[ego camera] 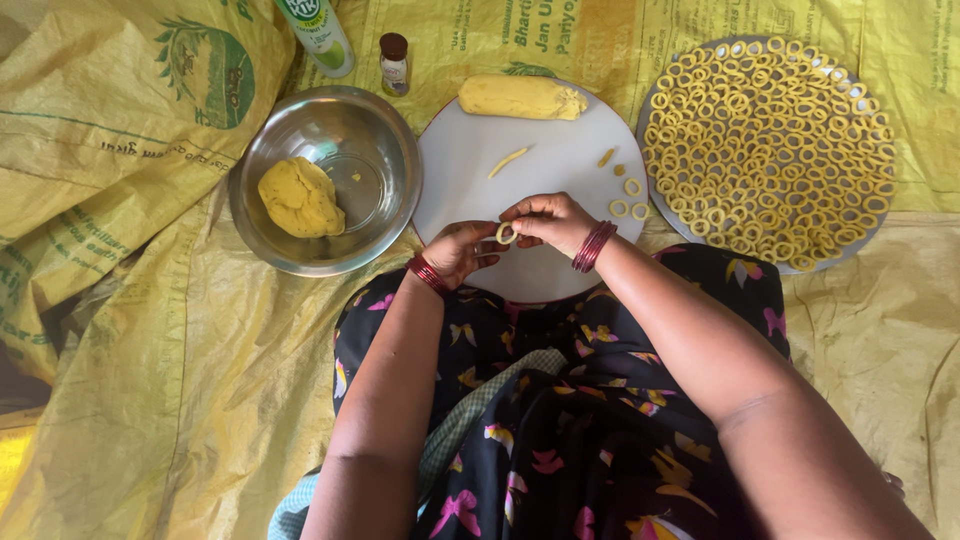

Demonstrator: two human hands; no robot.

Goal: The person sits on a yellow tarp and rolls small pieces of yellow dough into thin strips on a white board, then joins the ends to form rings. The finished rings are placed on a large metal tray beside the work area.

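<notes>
1. Here, seen from above, a person is sitting on the ground with a spread of yellow woven plastic sacking (150, 330) lying under everything, seemingly serving as a clean working surface.
2. Furthest left, a round shiny steel bowl (375, 130) is standing on the sacking, and a lump of yellow dough (300, 197) is resting inside it against the near-left wall, kept within reach of the left arm.
3. Behind the bowl, a white and green plastic bottle (318, 35) and a small brown-capped glass vial (394, 62) are standing well clear of the work.
4. In the middle, a round white board (540, 170) is lying just in front of the lap; a thick yellow dough log (520, 97) is lying across its far edge, and a thin short dough strip (508, 161) is lying loose nearer the centre.
5. The left hand (455, 250) is curling under and its fingers are pinching a small yellow dough ring (506, 233), held just above the board's near edge.
6. The right hand (550, 220) is closing its fingertips on the same ring from above, so both hands are gripping it together, apparently pressing its ends shut.
7. Red bangles (593, 246) are circling both wrists.
8. A few finished rings (628, 198) are lying on the board's right edge.
9. Furthest right, a round tray (835, 250) is lying packed with many yellow dough rings, laid flat in one layer, probably so that they are not sticking together.
</notes>
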